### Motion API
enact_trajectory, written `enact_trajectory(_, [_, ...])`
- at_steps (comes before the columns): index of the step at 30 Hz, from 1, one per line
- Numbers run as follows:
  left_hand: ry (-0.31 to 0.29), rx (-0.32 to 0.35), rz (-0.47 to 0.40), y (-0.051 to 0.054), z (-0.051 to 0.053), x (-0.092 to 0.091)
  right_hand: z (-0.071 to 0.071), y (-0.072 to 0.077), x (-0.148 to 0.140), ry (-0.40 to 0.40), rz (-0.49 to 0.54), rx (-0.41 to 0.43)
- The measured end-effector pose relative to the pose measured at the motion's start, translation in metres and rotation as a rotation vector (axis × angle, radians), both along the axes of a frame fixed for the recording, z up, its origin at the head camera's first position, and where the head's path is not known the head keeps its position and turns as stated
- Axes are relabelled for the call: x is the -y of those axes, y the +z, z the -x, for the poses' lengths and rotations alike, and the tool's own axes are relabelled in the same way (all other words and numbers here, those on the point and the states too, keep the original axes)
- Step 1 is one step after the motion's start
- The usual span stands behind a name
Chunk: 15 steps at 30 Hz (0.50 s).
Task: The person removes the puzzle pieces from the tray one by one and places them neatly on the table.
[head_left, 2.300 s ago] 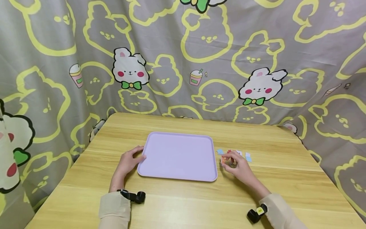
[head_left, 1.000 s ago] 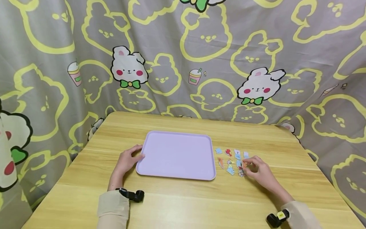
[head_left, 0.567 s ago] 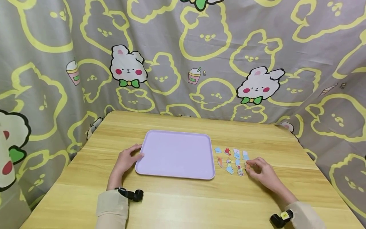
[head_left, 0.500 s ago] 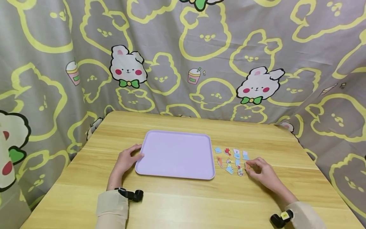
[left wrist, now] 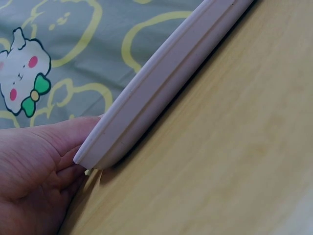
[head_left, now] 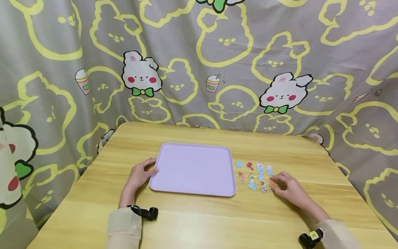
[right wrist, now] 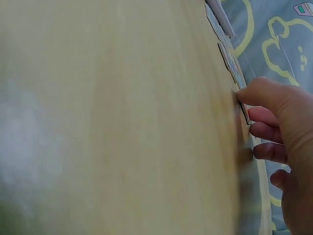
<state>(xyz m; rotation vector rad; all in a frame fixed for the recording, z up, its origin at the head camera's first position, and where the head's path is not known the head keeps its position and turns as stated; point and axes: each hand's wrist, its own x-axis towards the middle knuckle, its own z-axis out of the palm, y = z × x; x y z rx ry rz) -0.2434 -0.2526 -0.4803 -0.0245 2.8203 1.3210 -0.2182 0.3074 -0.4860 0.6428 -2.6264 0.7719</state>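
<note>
A lilac rectangular tray (head_left: 192,169) lies on the wooden table. My left hand (head_left: 139,174) holds its left edge; in the left wrist view the thumb laps the tray's rim (left wrist: 146,90) and the other fingers sit lower, partly hidden. To the tray's right, several small flat picture pieces, like jigsaw pieces, lie in loose rows, among them a red one (head_left: 250,166) and an orange one (head_left: 241,177). At the right end of the lower row my right hand (head_left: 289,187) pinches another orange puzzle piece (head_left: 272,183) between thumb and fingers, at table level.
The wooden table (head_left: 192,221) reaches back to a grey curtain (head_left: 186,45) with yellow outlines and cartoon rabbits. Black wrist cameras (head_left: 150,213) sit on both forearms. The pieces lie close beside the tray's right rim.
My right hand has moved right, from beside the tray to the far end of the pieces, uncovering the others. It barely moves over the last half second. The left hand stays at the tray.
</note>
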Motion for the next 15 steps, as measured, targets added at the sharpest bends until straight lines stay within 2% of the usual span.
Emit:
enact_trajectory(7, [0.014,0.012,-0.01,-0.0011,-0.001,0.0021,0.001,0.003,-0.001,0.039,-0.034,-0.035])
enact_trajectory(12, [0.016,0.009,-0.003,-0.0008,-0.0018,0.0017,0.0001,0.0052,-0.0032,0.008,-0.072,-0.032])
enact_trajectory(15, [0.042,-0.012,0.0,0.002,-0.0027,0.0002,-0.0025,0.0085,0.0,-0.037,-0.085,-0.03])
